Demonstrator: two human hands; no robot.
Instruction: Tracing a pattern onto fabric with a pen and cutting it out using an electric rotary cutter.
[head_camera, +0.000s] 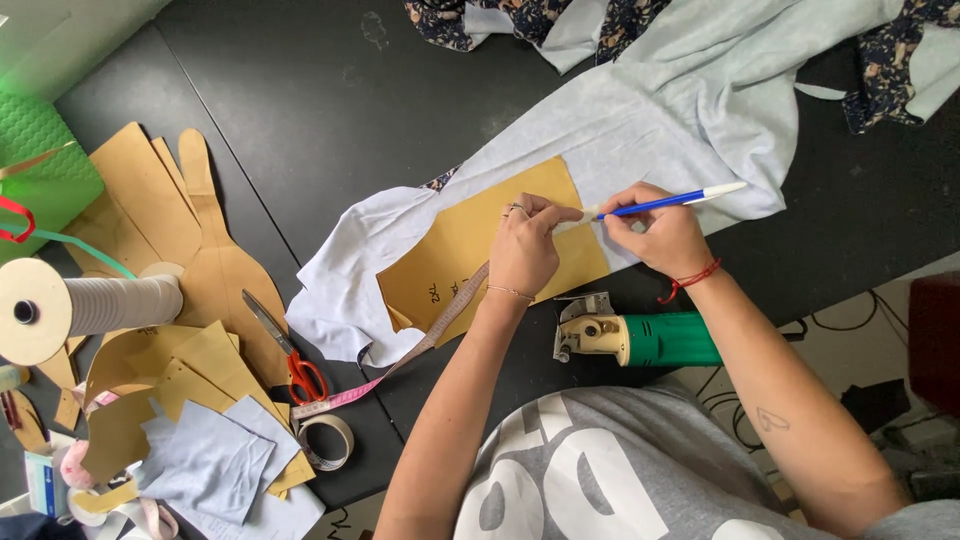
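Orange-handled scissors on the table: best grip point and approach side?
Take the scissors by the orange finger loops, which lie at the end nearer the person; the shut blades point away toward the upper left. Come from above on the near side, probably with the left hand, since pattern pieces crowd the far left and the tape measure lies just right.

The left hand (523, 250) presses a tape measure (400, 365) onto a tan paper pattern (470, 250) lying on pale blue cloth (640, 130). The right hand (660, 235) holds a blue pen (670, 202), its tip seemingly touching the pattern's edge.
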